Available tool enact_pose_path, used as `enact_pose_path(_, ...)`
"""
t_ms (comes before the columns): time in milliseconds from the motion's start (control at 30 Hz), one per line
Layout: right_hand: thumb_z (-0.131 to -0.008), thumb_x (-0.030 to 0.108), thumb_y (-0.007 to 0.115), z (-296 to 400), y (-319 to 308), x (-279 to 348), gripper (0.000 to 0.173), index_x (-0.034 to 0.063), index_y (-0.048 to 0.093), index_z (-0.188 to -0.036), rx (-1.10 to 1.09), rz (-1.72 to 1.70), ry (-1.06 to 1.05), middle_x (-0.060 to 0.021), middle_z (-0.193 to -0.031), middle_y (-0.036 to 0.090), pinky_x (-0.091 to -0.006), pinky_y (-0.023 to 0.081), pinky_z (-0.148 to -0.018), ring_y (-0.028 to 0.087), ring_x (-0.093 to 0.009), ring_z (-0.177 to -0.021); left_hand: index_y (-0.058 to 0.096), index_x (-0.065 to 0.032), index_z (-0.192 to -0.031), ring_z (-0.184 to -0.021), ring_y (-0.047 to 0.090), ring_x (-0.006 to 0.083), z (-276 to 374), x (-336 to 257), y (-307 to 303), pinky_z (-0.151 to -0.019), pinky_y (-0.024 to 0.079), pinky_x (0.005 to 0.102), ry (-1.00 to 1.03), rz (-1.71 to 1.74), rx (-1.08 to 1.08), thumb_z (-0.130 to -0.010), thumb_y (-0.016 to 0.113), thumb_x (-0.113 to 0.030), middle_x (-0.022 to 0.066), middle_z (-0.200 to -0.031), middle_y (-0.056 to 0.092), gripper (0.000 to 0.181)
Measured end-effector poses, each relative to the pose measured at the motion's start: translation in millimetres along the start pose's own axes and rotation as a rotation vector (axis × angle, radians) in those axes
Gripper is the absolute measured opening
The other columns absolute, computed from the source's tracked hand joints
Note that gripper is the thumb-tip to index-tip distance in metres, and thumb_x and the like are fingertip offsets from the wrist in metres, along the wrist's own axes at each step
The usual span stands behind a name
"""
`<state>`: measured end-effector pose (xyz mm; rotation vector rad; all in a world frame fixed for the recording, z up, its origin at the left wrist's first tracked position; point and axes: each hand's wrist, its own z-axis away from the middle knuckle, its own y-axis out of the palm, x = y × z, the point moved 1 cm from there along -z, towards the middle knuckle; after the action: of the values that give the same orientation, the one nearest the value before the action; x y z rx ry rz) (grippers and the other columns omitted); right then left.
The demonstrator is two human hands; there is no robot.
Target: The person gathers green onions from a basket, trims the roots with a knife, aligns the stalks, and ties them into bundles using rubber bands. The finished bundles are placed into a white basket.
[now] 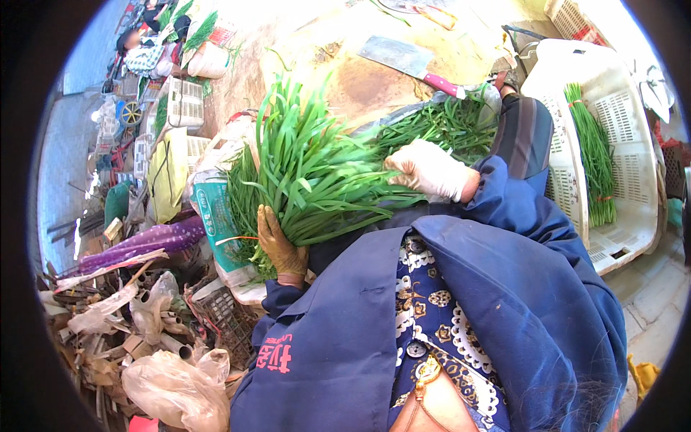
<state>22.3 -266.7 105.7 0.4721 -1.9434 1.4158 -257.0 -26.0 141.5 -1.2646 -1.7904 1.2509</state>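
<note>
A large loose bunch of green garlic chives (pixel 310 173) lies across my lap, its leaves fanning up and to the right. My left hand (pixel 282 243), in a stained yellowish-brown glove, cups the bunch at its lower left side. An orange band (pixel 236 238) shows just left of those fingers. My right hand (pixel 424 168), in a whitish glove, is closed on leaves at the right side of the bunch; its fingertips are hidden. Behind it, more chives (pixel 442 127) rest on a dark plastic sheet.
Ahead lies a cleaver (pixel 397 55) with a red handle. To my right, a white plastic crate (pixel 629 162) holds banded chives (pixel 591 156). A printed sack (pixel 213 210) stands at my left, above scraps and plastic bags (pixel 178 383). Another person (pixel 146 56) sits far left.
</note>
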Motion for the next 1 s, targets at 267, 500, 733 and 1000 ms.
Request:
enact_pose_path(267,-0.091,0.026,0.061,4,-56,-31,0.020,0.0075,0.069,-0.096,-0.411,-0.095,0.336,-0.0140,-0.084,0.068,-0.0383,0.052,-0.071,0.067,-0.031,-0.079,0.023,-0.0066,-0.151,-0.134,0.036,0.0459,11,5,12,-0.110,0.030,0.0509,-0.031,0.130,-0.061,-0.068,0.079,-0.042,0.0260,-0.147,0.034,0.106)
enact_pose_path(500,-0.093,0.035,0.058,-53,-88,23,0.039,0.0089,0.062,-0.122,-0.646,-0.081,-0.303,-0.0145,-0.097,0.065,-0.0397,0.051,-0.079,0.062,-0.031,-0.092,0.025,-0.0078,-0.151,-0.135,0.036,0.0442,2,-1,12,-0.111,0.030,0.0497,0.044,0.146,-0.062,-0.068,0.081,-0.033,0.0247,-0.148,0.034,0.103)
enact_pose_path(733,-0.082,0.039,0.070,-42,-34,66,0.068,0.0064,0.048,-0.138,-0.041,-0.062,-0.482,-0.0177,-0.116,0.060,-0.0445,0.048,-0.088,0.057,-0.037,-0.106,0.021,-0.0065,-0.152,-0.131,0.039,0.0447,5,10,29,-0.110,0.031,0.0496,-0.080,0.460,-0.032,-0.068,0.083,-0.026,0.0267,-0.145,0.037,0.106)
enact_pose_path(1000,-0.086,0.040,0.069,1,-59,-8,0.051,0.0009,0.062,-0.119,-0.274,-0.653,0.209,-0.0186,-0.113,0.065,-0.0366,0.048,-0.091,0.062,-0.031,-0.106,0.048,-0.0001,-0.132,-0.103,0.061,0.0260,-36,31,-21,-0.091,0.049,0.0375,-0.437,0.698,0.041,-0.076,0.080,-0.014,0.0119,-0.119,0.062,0.066)
